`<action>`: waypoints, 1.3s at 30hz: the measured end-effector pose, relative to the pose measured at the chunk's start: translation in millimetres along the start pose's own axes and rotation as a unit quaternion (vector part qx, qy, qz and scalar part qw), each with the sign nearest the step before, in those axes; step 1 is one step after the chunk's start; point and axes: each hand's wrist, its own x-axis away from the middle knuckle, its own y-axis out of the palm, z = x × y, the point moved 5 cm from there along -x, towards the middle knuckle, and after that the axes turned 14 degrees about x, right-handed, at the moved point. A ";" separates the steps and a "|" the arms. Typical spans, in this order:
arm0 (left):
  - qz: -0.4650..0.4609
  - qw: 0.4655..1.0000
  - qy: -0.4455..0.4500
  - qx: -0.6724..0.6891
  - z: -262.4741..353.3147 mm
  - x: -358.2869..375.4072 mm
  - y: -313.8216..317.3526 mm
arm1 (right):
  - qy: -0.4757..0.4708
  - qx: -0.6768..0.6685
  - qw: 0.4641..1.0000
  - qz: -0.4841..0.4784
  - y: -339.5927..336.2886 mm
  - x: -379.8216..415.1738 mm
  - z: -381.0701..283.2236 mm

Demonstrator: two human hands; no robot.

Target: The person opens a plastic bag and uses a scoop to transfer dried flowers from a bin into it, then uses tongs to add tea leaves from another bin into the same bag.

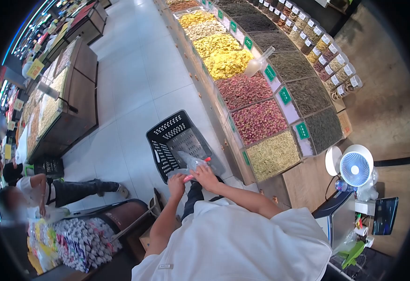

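In the head view, a clear plastic bag (193,162) with pinkish-red parts at its top hangs at the near end of a black shopping basket (162,136). My left hand (176,184) has its fingers closed on the bag's near edge, beside a pink piece. Close on its right, my right hand (205,177) grips the same bag, with another red piece just beyond the fingers. Part of the bag's lower portion is down inside the basket. The contents of the bag do not show clearly.
To the right runs a long display counter (242,161) of dried flowers and teas, with a clear scoop (256,65) on it. Jars (326,58) line its far side. A fan (356,166) stands at lower right. On the left are another counter (81,89) and a person (34,189).
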 end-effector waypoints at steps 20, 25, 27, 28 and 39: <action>0.004 0.995 0.088 0.043 -82.5 -142.7 -84.8 | 0.147 0.038 0.987 -0.052 17.6 -166.9 9.0; -0.007 0.995 0.096 0.032 -95.2 -171.3 -94.0 | 0.165 0.025 0.985 -0.042 10.7 -194.8 17.0; -0.013 0.995 0.093 0.030 -97.9 -184.1 -95.4 | 0.164 0.005 0.985 -0.056 10.3 -205.8 24.1; -0.011 0.995 0.094 0.031 -99.4 -190.1 -99.0 | 0.165 0.002 0.985 -0.059 11.3 -212.6 26.7; -0.021 0.996 0.078 0.023 -115.6 -272.4 -126.2 | 0.147 0.040 0.987 0.052 12.0 -292.2 71.8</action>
